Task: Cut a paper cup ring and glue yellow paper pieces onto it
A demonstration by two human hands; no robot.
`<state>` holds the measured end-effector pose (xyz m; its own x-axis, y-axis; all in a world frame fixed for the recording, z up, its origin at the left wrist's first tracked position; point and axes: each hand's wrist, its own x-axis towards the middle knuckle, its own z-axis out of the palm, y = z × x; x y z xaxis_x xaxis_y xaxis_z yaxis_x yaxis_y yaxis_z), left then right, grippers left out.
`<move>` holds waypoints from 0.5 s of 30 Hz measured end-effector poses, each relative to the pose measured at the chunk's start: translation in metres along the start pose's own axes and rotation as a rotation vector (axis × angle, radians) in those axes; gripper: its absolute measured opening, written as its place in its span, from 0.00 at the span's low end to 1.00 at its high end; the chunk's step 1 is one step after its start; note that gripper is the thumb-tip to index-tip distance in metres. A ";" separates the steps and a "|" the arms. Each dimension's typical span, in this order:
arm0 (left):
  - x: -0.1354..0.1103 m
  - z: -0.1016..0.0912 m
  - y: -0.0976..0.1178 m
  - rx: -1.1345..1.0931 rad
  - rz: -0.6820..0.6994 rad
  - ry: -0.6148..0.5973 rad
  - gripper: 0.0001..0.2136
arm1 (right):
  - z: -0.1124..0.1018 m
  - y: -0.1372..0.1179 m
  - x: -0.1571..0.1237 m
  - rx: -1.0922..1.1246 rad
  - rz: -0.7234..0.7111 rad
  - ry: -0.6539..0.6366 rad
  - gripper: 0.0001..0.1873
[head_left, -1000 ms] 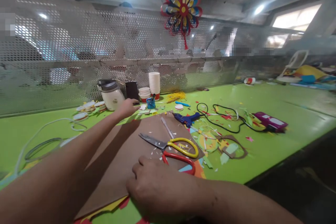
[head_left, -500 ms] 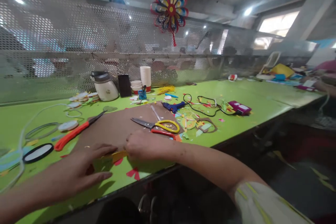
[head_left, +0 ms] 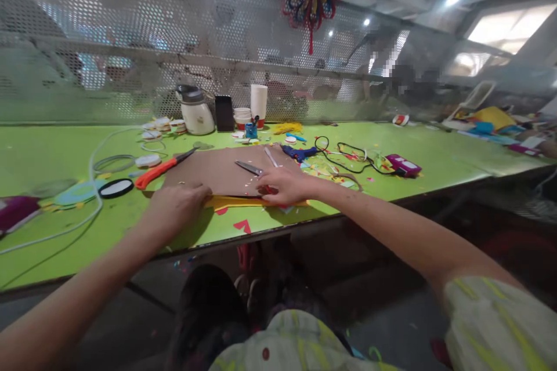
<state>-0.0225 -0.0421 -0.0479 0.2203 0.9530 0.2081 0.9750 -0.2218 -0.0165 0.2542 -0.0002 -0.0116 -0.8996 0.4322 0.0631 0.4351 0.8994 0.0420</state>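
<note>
My right hand [head_left: 284, 184] is closed over the handles of the scissors [head_left: 249, 168]; the blades point left and a bit of red handle shows under the fingers. Beneath lies a brown cardboard sheet [head_left: 213, 171]. At its front left edge my left hand [head_left: 180, 204] has its fingers curled on the rim, the thumb hidden. A yellow paper strip [head_left: 239, 202] sticks out from under the front edge, between the hands. A white pen-like stick [head_left: 270, 156] rests on the sheet's far right part.
An orange-handled cutter [head_left: 159, 173] and a black-rimmed oval [head_left: 115, 188] lie left. A blue glue gun [head_left: 299, 153], black cable, purple box [head_left: 404, 166] and paper scraps lie right. Behind stand a white jug [head_left: 198, 115], a dark phone-like slab [head_left: 224, 113] and paper cups [head_left: 258, 103].
My right hand has gone from the yellow paper to the scissors and closed over them. My left hand has curled its spread fingers onto the cardboard edge. The view has tilted down and left.
</note>
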 end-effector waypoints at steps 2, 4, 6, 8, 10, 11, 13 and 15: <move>0.002 -0.003 0.003 0.057 -0.008 -0.012 0.08 | 0.000 -0.002 -0.013 -0.033 0.036 0.015 0.10; 0.006 -0.008 0.006 0.098 -0.017 -0.030 0.09 | 0.001 -0.007 -0.021 -0.076 0.067 0.017 0.12; 0.012 -0.015 0.009 0.123 -0.006 -0.055 0.10 | 0.004 -0.014 -0.023 -0.120 0.095 0.007 0.13; 0.020 -0.023 0.011 0.137 0.012 -0.092 0.10 | 0.007 -0.020 -0.019 -0.159 0.121 -0.008 0.11; 0.026 -0.032 0.012 0.136 0.032 -0.128 0.10 | 0.009 -0.023 -0.013 -0.185 0.133 -0.023 0.12; 0.028 -0.036 0.012 0.131 0.049 -0.142 0.10 | 0.010 -0.024 -0.010 -0.193 0.133 -0.030 0.13; 0.029 -0.043 0.012 0.113 0.106 -0.162 0.11 | 0.011 -0.024 -0.005 -0.198 0.141 -0.044 0.13; 0.029 -0.048 0.011 0.096 0.160 -0.174 0.12 | 0.010 -0.022 -0.002 -0.187 0.175 -0.052 0.12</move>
<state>-0.0072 -0.0269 0.0047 0.3659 0.9304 0.0237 0.9239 -0.3600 -0.1299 0.2459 -0.0202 -0.0227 -0.8088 0.5871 0.0345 0.5793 0.7852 0.2189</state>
